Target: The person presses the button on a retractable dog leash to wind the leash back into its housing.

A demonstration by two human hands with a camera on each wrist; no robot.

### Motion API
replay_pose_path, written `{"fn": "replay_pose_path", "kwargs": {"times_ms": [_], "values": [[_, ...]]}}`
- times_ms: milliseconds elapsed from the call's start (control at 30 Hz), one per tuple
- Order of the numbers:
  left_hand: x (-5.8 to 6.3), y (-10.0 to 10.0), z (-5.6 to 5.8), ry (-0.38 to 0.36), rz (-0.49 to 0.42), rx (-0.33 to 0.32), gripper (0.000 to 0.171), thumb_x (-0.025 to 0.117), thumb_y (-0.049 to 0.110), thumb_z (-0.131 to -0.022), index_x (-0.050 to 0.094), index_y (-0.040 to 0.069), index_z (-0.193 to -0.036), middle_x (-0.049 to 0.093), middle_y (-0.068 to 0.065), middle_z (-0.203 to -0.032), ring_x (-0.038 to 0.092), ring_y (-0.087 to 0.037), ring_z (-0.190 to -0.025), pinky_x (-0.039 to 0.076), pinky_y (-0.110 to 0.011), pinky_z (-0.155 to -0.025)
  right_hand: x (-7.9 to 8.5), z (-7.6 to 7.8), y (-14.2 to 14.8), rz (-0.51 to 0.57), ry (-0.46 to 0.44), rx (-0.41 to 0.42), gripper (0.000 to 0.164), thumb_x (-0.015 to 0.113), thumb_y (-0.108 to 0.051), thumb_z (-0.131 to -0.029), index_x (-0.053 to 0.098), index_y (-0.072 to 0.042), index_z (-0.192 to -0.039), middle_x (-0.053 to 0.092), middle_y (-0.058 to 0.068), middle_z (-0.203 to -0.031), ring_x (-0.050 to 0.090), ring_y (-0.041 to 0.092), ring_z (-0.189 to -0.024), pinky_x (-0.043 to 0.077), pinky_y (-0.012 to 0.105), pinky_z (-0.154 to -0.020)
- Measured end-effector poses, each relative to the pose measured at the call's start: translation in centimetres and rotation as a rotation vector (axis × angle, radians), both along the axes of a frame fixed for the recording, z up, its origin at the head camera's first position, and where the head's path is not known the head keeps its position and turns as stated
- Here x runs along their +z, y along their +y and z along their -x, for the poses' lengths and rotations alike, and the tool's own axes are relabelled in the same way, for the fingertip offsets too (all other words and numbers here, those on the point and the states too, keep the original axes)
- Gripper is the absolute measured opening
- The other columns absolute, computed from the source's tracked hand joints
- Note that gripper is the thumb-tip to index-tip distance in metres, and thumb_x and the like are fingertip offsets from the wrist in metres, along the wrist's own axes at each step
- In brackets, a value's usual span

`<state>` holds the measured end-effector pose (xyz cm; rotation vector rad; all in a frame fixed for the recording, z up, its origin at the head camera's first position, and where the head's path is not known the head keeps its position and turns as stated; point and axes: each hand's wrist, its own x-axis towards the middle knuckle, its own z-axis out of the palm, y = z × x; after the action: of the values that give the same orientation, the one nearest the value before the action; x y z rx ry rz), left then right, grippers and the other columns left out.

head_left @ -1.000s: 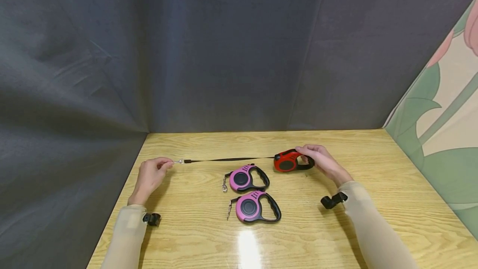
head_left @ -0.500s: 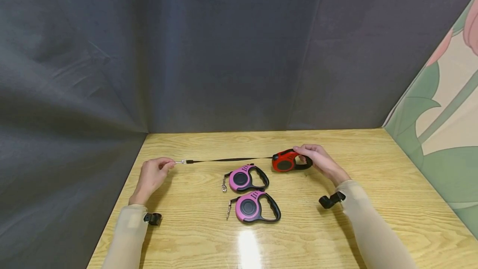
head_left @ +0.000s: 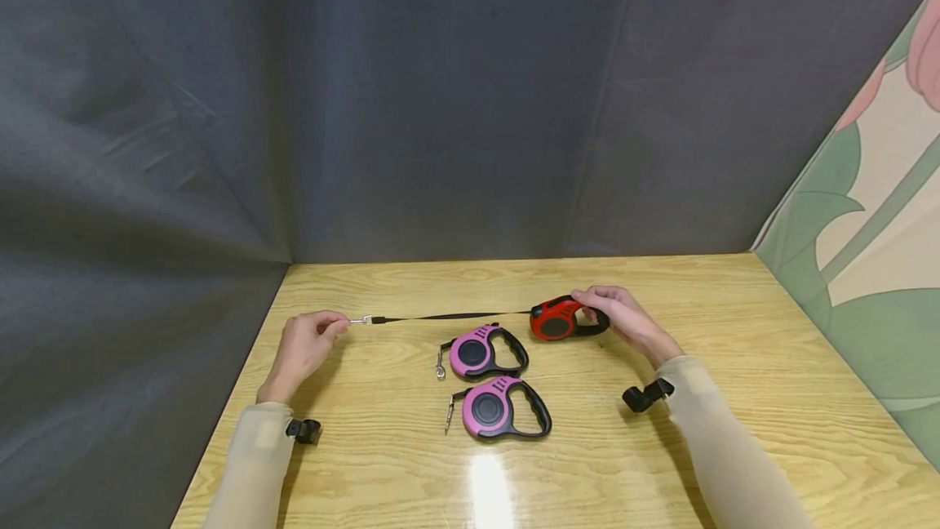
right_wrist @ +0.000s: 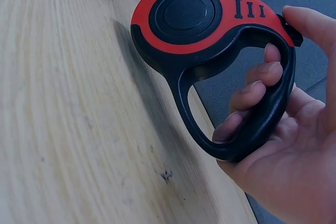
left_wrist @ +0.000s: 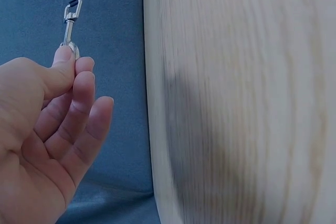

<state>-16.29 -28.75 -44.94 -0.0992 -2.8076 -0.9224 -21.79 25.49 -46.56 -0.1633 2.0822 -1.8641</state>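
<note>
A red and black retractable dog leash hangs just above the table, its black handle gripped by my right hand. In the right wrist view the fingers curl through the handle loop and the thumb lies at the black button. From its case a black strap stretches left to a silver snap hook. My left hand pinches that snap hook between thumb and forefinger, the other fingers loosely bent.
Two pink and black retractable leashes lie between the hands, an upper one and a lower one, their hooks pointing left. Dark curtains rise behind and left of the wooden table. A floral panel borders the right.
My left hand has shifted slightly right with the snap hook. The right hand and red leash have moved slightly left, so the strap between them is a little shorter.
</note>
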Motion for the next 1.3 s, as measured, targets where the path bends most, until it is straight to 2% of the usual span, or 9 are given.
{"fn": "replay_pose_path", "kwargs": {"times_ms": [300,567,833,1300], "values": [[0.2,0.2,-0.1,-0.011,0.002,-0.015,0.017,0.073,0.02,-0.103,0.083,0.007,-0.106,0.082,-0.009,-0.096,0.071,-0.018,-0.081,0.056,-0.04,-0.077,0.1,0.0,-0.5,-0.027,0.014,0.009,0.037,0.065,-0.034,-0.107,0.058,-0.009,-0.08,0.054,-0.004,-0.075,0.047,0.01,-0.075,0.033,0.026,-0.072],[0.5,0.5,-0.2,-0.019,0.001,-0.026,0.015,0.072,0.018,-0.103,0.083,0.008,-0.106,0.082,-0.009,-0.096,0.069,-0.017,-0.08,0.057,-0.039,-0.077,0.0,0.1,-0.8,-0.042,0.014,0.006,0.038,0.066,-0.035,-0.107,0.058,-0.008,-0.081,0.054,-0.003,-0.073,0.043,0.009,-0.07,0.029,0.026,-0.064],[0.2,0.7,-0.1,0.001,0.004,-0.039,0.013,0.074,0.017,-0.102,0.083,0.008,-0.104,0.082,-0.008,-0.094,0.068,-0.015,-0.078,0.055,-0.033,-0.074,0.1,0.1,-1.0,-0.051,0.02,0.01,0.038,0.065,-0.035,-0.107,0.058,-0.009,-0.081,0.054,-0.004,-0.073,0.045,0.01,-0.071,0.029,0.026,-0.063],[-0.1,0.9,0.0,0.009,-0.005,-0.049,0.013,0.075,0.018,-0.101,0.084,0.009,-0.103,0.081,-0.006,-0.091,0.067,-0.013,-0.075,0.054,-0.033,-0.073,0.2,0.1,-1.4,-0.06,0.032,0.01,0.04,0.065,-0.034,-0.107,0.057,-0.006,-0.079,0.054,-0.003,-0.073,0.044,0.011,-0.071,0.03,0.025,-0.066]]}}
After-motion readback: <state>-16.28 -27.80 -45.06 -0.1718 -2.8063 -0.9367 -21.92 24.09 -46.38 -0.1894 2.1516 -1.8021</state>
